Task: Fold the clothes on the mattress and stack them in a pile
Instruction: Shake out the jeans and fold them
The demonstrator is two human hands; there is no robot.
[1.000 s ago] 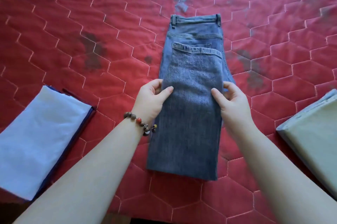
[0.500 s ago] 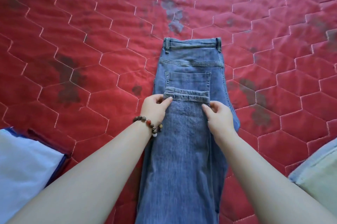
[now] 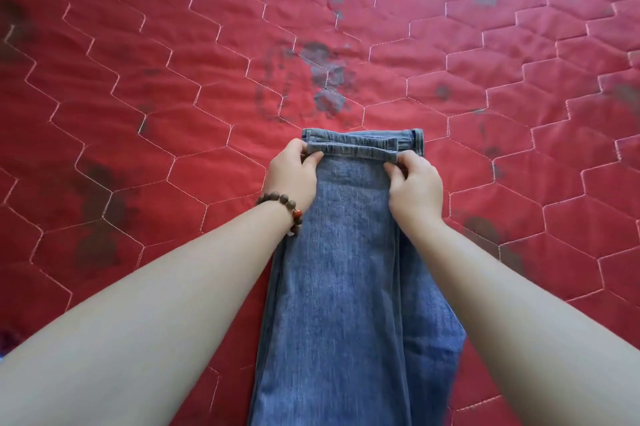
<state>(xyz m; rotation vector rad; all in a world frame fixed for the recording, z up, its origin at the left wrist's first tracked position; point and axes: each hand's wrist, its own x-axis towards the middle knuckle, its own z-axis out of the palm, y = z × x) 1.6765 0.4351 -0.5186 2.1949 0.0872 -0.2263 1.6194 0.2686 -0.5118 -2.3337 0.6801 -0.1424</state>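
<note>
Jeans lie lengthwise in front of me on the mattress, blue denim folded into a long narrow strip that runs from the bottom edge of my view away between my forearms. No label or writing can be read anywhere on them. My left hand, with a beaded bracelet at the wrist, pinches the left corner of the leg hem, thumb on top and fingers curled under. My right hand pinches the right corner the same way. I hold the hem just short of the waistband, which shows as a thin strip beyond it. Past that spreads the red quilted cover, stitched in pale hexagons, with dark and greyish stains scattered over it, the largest patch straight beyond the waistband.
</note>
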